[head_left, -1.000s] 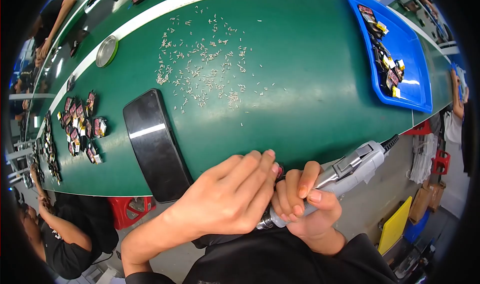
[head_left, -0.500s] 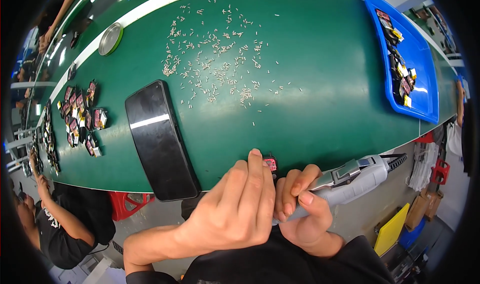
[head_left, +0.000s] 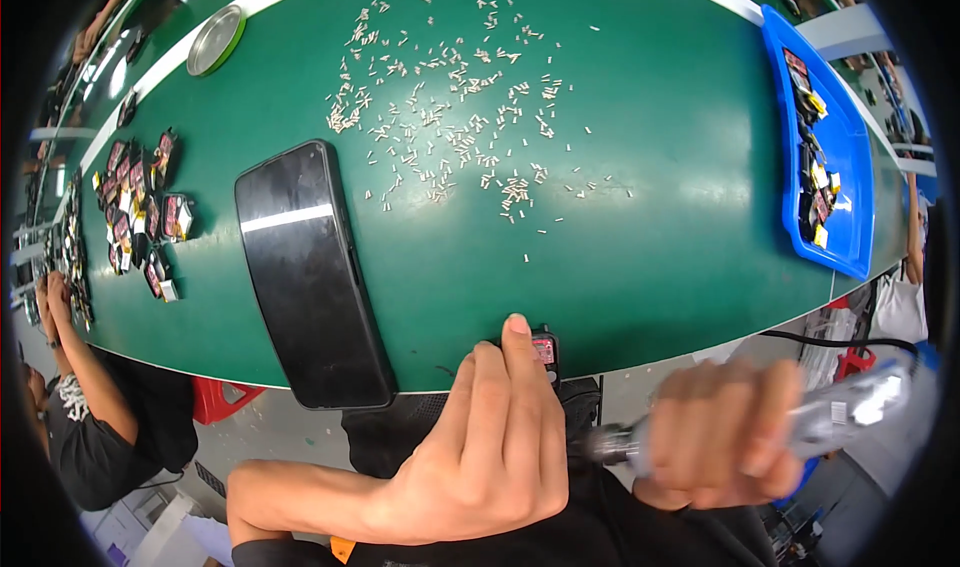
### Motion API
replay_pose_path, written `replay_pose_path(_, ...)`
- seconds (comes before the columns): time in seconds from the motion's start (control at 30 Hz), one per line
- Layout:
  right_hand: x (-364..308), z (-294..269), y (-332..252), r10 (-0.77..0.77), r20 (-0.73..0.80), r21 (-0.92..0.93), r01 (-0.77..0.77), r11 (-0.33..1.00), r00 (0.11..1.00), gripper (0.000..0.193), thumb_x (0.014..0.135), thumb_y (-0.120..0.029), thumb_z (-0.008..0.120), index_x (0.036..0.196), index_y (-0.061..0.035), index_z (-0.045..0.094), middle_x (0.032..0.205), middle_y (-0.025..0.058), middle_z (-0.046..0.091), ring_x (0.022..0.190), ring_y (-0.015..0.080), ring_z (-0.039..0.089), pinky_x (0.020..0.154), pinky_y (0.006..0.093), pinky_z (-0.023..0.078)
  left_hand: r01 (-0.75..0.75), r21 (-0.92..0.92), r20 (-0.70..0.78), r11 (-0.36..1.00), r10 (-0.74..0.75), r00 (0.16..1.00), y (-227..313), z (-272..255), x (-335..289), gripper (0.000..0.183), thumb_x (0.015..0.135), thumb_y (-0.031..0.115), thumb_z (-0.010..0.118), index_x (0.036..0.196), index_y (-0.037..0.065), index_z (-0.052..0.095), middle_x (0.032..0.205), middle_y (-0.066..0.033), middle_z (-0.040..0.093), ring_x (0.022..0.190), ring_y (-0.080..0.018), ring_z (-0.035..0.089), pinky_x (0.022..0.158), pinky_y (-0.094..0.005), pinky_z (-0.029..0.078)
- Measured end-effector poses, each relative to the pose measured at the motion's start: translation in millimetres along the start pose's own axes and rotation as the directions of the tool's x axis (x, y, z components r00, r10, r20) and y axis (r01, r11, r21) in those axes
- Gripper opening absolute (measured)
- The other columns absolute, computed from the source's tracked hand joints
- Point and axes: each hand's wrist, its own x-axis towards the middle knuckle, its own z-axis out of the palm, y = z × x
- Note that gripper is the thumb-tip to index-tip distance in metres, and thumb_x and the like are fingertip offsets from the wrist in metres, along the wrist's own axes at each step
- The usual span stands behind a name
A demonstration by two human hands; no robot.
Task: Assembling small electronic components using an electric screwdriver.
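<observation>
At the green table's (head_left: 660, 287) near edge, the left hand (head_left: 490, 447) partly covers a small black device (head_left: 545, 349); whether it grips, I can't tell. The right hand (head_left: 722, 432) clamps a grey power tool (head_left: 848, 407).

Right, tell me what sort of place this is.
Likely an assembly workshop: a corded tool in the right hand, tiny pieces scattered over the green bench, and a blue tray of small devices.

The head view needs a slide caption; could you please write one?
Right hand grips a grey tool, left hand beside a red-and-black part at the green table's edge.
</observation>
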Motion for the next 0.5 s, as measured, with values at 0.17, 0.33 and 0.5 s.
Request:
replay_pose_path(0.17,46,16,4,-0.198,-0.090,-0.185,0.179,0.966,0.976,0.017,0.086,-0.012,0.059,0.077,-0.0086,0.045,0.051,0.0037,0.052,0.036,0.0122,0.046,0.042,0.0246,0.043,0.034,-0.101,0.060,0.994,-0.028,0.998,-2,0,-5,0.008,0.067,-0.011,0.060,0.074,-0.013,0.062,0.089,-0.0280,0.066,0.071,-0.0287,0.064,0.060,-0.0312,0.057)
replay_pose_path(0.33,63,17,10,-0.189,-0.098,-0.224,0.163,0.961,0.977,0.018,0.088,-0.014,0.057,0.077,-0.0102,0.044,0.048,0.0008,0.046,0.037,0.0103,0.044,0.044,0.0232,0.041,0.075,-0.140,0.048,0.987,-0.069,0.996,4,-2,1,0.008,0.067,-0.011,0.059,0.074,-0.014,0.062,0.088,-0.0273,0.066,0.071,-0.0289,0.064,0.061,-0.0316,0.058)
replay_pose_path(0.5,53,8,16,-0.141,-0.134,-0.221,0.110,0.969,0.981,0.018,0.088,-0.015,0.058,0.077,-0.0102,0.044,0.048,0.0001,0.045,0.038,0.0099,0.043,0.045,0.0236,0.040,0.154,-0.140,0.039,0.978,-0.150,0.988,6,2,-3,0.009,0.066,-0.012,0.059,0.074,-0.015,0.061,0.088,-0.0265,0.066,0.071,-0.0285,0.064,0.061,-0.0317,0.059)
